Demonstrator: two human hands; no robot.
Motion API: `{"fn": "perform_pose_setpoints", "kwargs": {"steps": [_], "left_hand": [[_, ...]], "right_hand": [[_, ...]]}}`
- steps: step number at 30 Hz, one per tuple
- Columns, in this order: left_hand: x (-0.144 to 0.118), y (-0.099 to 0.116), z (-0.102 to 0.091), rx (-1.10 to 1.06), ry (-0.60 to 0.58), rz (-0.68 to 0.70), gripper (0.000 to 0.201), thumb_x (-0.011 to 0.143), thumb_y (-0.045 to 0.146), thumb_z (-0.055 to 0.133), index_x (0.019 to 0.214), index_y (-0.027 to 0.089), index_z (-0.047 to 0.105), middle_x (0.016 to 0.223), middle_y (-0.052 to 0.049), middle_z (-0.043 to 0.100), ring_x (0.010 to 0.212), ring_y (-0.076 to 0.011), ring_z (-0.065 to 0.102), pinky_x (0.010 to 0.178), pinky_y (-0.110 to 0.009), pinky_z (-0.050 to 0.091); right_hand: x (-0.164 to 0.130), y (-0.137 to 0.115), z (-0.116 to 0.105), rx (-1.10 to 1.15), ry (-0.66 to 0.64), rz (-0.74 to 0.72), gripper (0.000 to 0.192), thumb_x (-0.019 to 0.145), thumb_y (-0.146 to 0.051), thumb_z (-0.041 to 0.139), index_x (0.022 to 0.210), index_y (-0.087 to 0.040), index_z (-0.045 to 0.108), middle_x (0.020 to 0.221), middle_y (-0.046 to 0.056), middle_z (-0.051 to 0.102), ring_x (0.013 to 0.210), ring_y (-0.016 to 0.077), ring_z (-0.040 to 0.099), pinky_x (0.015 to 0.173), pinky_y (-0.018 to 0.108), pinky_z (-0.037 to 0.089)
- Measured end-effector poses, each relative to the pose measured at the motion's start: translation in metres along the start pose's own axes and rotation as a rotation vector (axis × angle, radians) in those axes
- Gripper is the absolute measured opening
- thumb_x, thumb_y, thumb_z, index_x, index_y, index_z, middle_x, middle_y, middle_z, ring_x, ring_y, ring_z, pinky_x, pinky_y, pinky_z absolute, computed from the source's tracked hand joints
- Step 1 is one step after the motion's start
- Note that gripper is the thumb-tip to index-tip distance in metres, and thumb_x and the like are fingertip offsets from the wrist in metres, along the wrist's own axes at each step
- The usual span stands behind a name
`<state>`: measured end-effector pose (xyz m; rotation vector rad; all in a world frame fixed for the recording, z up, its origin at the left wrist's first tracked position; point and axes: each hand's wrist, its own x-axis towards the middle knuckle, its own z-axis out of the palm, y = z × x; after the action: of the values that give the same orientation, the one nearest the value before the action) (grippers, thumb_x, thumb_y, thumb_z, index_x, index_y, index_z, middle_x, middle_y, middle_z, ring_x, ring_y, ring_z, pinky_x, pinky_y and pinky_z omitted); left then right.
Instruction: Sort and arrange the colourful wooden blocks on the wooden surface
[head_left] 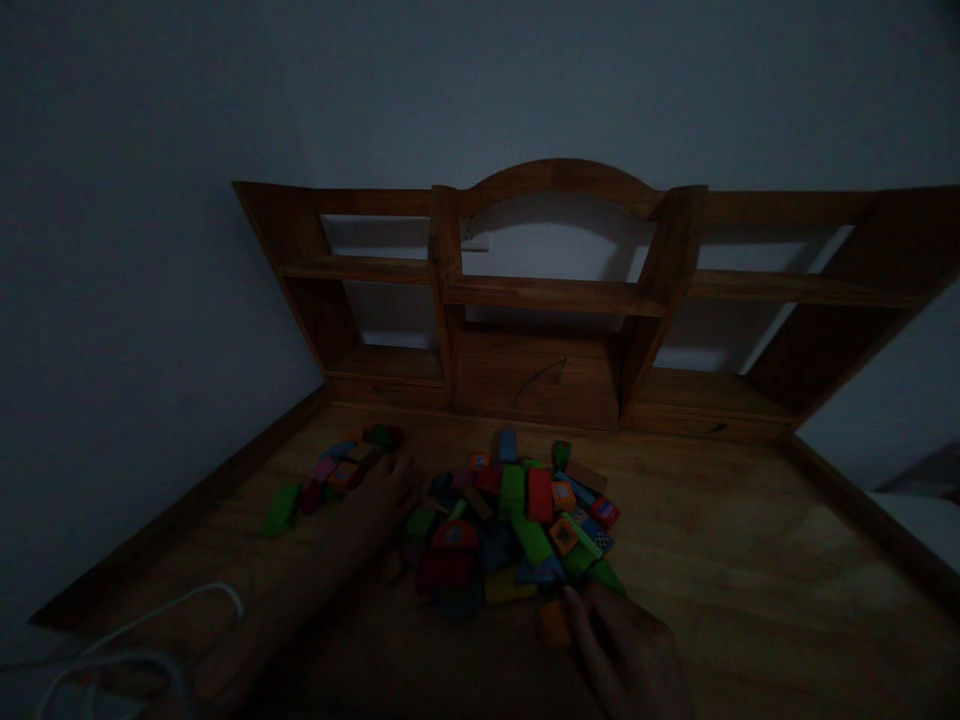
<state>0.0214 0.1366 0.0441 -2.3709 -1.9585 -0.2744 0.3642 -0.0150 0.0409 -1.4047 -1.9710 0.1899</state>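
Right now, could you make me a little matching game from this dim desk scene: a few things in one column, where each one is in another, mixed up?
Things:
1. left hand
2. right hand
3. white cable
4. wall socket

Places:
a. on the wall behind the wooden shelf unit
b. lying at the desk's near left corner
c. resting between the small block cluster and the big block pile
d. at the near edge of the big pile, fingers by an orange block

Pairs: 1-c, 2-d, 3-b, 4-a
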Motion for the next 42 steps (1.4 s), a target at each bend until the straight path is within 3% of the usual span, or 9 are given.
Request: {"fn": "perform_pose_setpoints", "kwargs": {"steps": [9, 15, 22, 27, 42], "left_hand": [[-0.003, 0.017, -0.016, 0.032, -0.033, -0.017, 0.034, 0.104, 0.034, 0.034, 0.122, 0.011, 0.05, 0.12, -0.018, 0.059, 0.116, -0.0304, 0.055, 0.082, -0.036, 0.05], [-0.003, 0.02, -0.018, 0.012, -0.05, -0.027, 0.032, 0.105, 0.033, 0.032, 0.123, 0.013, 0.049, 0.122, -0.016, 0.059, 0.12, -0.0281, 0.055, 0.085, -0.035, 0.049], [-0.001, 0.021, -0.028, -0.025, -0.075, -0.066, 0.035, 0.104, 0.045, 0.032, 0.105, 0.015, 0.051, 0.11, -0.013, 0.064, 0.106, -0.0252, 0.062, 0.077, -0.033, 0.047], [0.002, 0.022, -0.027, -0.026, -0.083, -0.132, 0.036, 0.101, 0.048, 0.038, 0.102, 0.015, 0.052, 0.105, -0.014, 0.065, 0.098, -0.0263, 0.064, 0.07, -0.033, 0.046], [0.001, 0.02, -0.032, -0.04, -0.089, -0.09, 0.022, 0.096, 0.037, 0.048, 0.102, 0.017, 0.054, 0.11, -0.015, 0.065, 0.101, -0.0269, 0.063, 0.081, -0.034, 0.047]], "right_hand": [[0.001, -0.002, -0.003, -0.036, 0.017, -0.029, 0.037, 0.106, -0.033, 0.039, 0.078, -0.021, 0.059, 0.067, 0.002, 0.064, 0.059, 0.0149, 0.066, 0.055, 0.022, 0.049], [0.001, -0.005, 0.0, -0.022, 0.087, 0.0, 0.042, 0.106, -0.037, 0.038, 0.074, -0.022, 0.059, 0.063, 0.002, 0.061, 0.055, 0.0144, 0.063, 0.053, 0.021, 0.048], [0.001, -0.004, -0.004, -0.028, -0.021, -0.005, 0.038, 0.107, -0.032, 0.038, 0.08, -0.021, 0.062, 0.069, 0.003, 0.064, 0.061, 0.0152, 0.066, 0.057, 0.022, 0.05], [0.001, -0.003, -0.003, -0.043, -0.002, -0.018, 0.041, 0.107, -0.035, 0.036, 0.077, -0.021, 0.061, 0.067, 0.003, 0.065, 0.059, 0.0154, 0.066, 0.057, 0.023, 0.05], [0.0, -0.002, -0.001, -0.014, -0.022, 0.027, 0.035, 0.105, -0.034, 0.041, 0.079, -0.021, 0.06, 0.068, 0.002, 0.063, 0.06, 0.0154, 0.065, 0.057, 0.022, 0.049]]}}
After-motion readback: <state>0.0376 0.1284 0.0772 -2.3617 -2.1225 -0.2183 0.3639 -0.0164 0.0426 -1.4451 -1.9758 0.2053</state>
